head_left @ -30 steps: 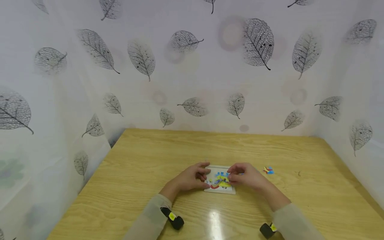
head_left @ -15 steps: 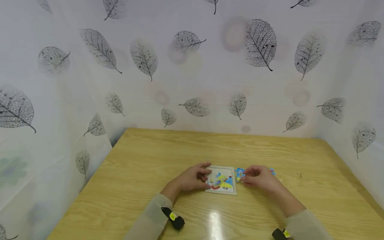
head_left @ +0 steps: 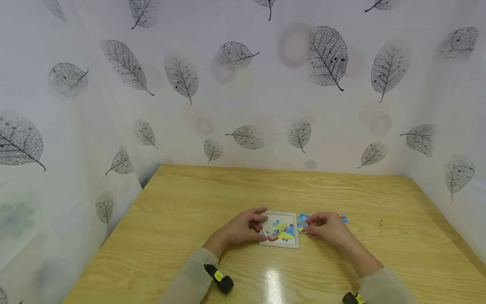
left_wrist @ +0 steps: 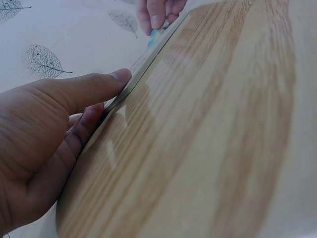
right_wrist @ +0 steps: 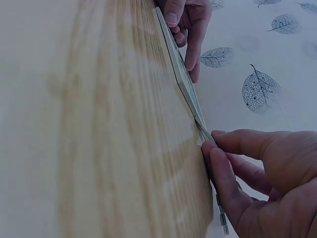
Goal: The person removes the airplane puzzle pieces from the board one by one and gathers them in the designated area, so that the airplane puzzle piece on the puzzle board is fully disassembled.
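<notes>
Clearly, saw the tray (head_left: 280, 246) on the table (head_left: 190, 192), with plane pieces (head_left: 282, 233) in its lower part. Gripped its left side with the left hand (head_left: 241, 226). Pinched blue pieces (head_left: 302, 219) just right of it with the right hand (head_left: 328, 228), partly covering them. Noticed another piece (head_left: 344, 218) behind.

Two hands (head_left: 241, 227), one puzzle tray (head_left: 284, 216), one table (head_left: 190, 194), two black wrist devices (head_left: 225, 284)
</notes>
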Demonstrator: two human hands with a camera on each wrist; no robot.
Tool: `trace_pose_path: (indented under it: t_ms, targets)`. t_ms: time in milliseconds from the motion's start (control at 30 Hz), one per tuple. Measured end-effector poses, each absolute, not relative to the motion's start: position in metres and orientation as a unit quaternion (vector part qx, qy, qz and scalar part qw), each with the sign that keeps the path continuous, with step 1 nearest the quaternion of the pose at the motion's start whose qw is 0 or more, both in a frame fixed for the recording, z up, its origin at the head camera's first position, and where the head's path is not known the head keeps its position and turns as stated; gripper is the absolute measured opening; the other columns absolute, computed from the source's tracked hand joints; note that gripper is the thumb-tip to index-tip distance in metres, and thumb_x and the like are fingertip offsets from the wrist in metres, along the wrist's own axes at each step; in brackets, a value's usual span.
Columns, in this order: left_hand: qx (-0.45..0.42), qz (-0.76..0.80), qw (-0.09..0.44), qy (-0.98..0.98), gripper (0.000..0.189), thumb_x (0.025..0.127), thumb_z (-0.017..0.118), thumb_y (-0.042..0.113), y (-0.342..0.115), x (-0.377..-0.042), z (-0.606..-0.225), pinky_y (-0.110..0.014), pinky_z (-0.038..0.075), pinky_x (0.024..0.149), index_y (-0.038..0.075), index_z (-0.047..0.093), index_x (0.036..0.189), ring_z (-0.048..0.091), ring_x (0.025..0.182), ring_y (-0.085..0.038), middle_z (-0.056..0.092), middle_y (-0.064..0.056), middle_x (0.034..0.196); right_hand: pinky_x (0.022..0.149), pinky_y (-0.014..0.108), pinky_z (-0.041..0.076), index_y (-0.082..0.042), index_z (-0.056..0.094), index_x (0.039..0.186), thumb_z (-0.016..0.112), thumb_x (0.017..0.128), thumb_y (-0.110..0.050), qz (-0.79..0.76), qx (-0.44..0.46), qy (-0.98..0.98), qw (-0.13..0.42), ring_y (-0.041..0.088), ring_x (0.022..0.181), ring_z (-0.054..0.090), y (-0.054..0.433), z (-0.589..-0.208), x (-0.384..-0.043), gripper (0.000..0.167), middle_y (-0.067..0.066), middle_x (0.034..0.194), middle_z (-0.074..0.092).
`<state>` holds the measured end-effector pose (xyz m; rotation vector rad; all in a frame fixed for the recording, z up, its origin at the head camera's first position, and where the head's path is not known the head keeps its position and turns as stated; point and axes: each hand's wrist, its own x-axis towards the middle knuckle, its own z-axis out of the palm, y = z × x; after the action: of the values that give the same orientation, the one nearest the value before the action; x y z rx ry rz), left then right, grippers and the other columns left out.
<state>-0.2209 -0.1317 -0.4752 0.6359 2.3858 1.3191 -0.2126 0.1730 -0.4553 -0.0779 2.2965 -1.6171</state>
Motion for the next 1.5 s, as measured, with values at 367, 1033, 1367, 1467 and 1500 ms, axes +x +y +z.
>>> trace_pose_path:
  t_ms: [367, 1033, 1367, 1467, 1500]
  targets:
    - [0.226, 0.464, 0.17, 0.84, 0.058, 0.085, 0.081, 0.019, -0.131, -0.222, -0.479, -0.018, 0.05, 0.086, 0.007, 0.06, 0.138, 0.059, 0.096, -0.004, 0.04, 0.007, 0.155, 0.067, 0.027, 0.058, 0.008, 0.067, 0.105, 0.078, 0.084, -0.007, -0.514, -0.036, 0.846, 0.139, 0.014, 0.078, 0.065, 0.173, -0.456, -0.211, 0.028, 0.009, 0.091, 0.071]
    - [0.231, 0.459, 0.164, 0.842, 0.061, 0.085, 0.081, 0.02, -0.133, -0.222, -0.477, -0.017, 0.049, 0.086, 0.007, 0.058, 0.14, 0.059, 0.096, -0.003, 0.042, 0.005, 0.155, 0.063, 0.026, 0.057, 0.003, 0.068, 0.1, 0.076, 0.086, -0.011, -0.469, -0.044, 0.872, 0.13, 0.015, 0.071, 0.063, 0.166, -0.447, -0.211, 0.021, 0.007, 0.084, 0.063]
    - [0.227, 0.462, 0.166, 0.841, 0.059, 0.085, 0.081, 0.019, -0.133, -0.222, -0.477, -0.017, 0.049, 0.086, 0.007, 0.059, 0.138, 0.059, 0.096, -0.003, 0.04, 0.005, 0.156, 0.064, 0.022, 0.052, 0.003, 0.068, 0.116, 0.077, 0.086, -0.016, -0.465, -0.133, 0.866, 0.13, 0.016, 0.08, 0.06, 0.154, -0.445, -0.213, 0.036, 0.008, 0.094, 0.064]
    - [0.227, 0.462, 0.166, 0.841, 0.059, 0.084, 0.082, 0.018, -0.133, -0.223, -0.478, -0.017, 0.049, 0.086, 0.006, 0.059, 0.138, 0.059, 0.096, -0.003, 0.04, 0.005, 0.156, 0.065, 0.023, 0.051, 0.007, 0.064, 0.123, 0.074, 0.088, -0.014, -0.482, -0.171, 0.846, 0.154, 0.017, 0.082, 0.063, 0.149, -0.446, -0.213, 0.042, 0.01, 0.097, 0.064]
    - [0.228, 0.462, 0.166, 0.841, 0.059, 0.084, 0.082, 0.018, -0.133, -0.223, -0.478, -0.017, 0.049, 0.086, 0.006, 0.06, 0.138, 0.059, 0.096, -0.002, 0.04, 0.005, 0.156, 0.065, 0.023, 0.051, 0.008, 0.063, 0.124, 0.073, 0.089, -0.014, -0.486, -0.178, 0.841, 0.16, 0.018, 0.083, 0.064, 0.147, -0.446, -0.213, 0.043, 0.01, 0.097, 0.064]
